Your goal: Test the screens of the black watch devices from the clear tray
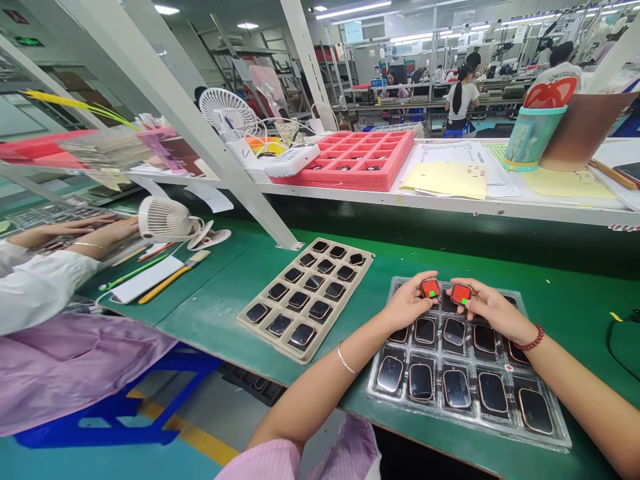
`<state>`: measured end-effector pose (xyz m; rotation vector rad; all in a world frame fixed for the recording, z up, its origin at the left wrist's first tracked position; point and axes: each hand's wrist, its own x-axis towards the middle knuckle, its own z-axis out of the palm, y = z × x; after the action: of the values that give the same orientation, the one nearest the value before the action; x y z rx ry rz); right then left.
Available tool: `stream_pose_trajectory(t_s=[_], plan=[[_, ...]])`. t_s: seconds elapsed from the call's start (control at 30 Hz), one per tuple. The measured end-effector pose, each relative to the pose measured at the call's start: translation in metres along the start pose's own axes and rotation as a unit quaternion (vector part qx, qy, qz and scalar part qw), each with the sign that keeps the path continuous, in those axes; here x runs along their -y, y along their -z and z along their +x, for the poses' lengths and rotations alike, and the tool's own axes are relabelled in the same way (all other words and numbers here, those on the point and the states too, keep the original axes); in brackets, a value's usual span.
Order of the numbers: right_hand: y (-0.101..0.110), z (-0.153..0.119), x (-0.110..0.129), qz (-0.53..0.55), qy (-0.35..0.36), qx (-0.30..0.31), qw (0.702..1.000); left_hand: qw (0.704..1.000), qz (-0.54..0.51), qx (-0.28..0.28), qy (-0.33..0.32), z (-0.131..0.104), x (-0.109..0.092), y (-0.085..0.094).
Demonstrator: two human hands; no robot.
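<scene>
My left hand (413,301) pinches a small smartwatch (429,288) whose lit screen is red with a green block. Close beside it, my right hand (487,307) grips a second smartwatch (461,293) with the same red and green display. Both are held above the back rows of a clear plastic tray (373,387), whose pockets hold several dark-screened watches (456,389). To the left, a beige tray (320,333) carries several more watches (314,283) with dark screens. My hands hide part of the clear tray's back rows.
A co-worker's hands (107,233) work at far left. Near them are a white fan (165,219) and a yellow-handled brush (173,277). A slanted white post (200,133) meets the green bench (210,310). The shelf above holds a red foam tray (350,175), papers and a cup (535,137).
</scene>
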<state>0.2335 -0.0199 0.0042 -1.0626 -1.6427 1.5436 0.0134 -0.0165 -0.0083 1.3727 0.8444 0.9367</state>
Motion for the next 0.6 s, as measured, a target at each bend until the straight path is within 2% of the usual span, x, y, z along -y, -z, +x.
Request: stream_pose_trajectory(t_s=[0.2,0.4,0.6], plan=[[-0.0007,-0.0008,0.0024,0.004,-0.002,0.01,1.0,0.998,0.055,0.008,0.002,-0.0011,0.0029,-0.0001],[-0.0005,0.0012,-0.0035,0.015,0.007,-0.01,1.0,1.0,0.007,0.007,0.01,-0.0011,-0.0009,0.0004],[-0.0021,0.0022,-0.0039,0.016,0.018,-0.014,1.0,1.0,0.009,0.012,-0.002,0.0005,0.0038,0.0022]])
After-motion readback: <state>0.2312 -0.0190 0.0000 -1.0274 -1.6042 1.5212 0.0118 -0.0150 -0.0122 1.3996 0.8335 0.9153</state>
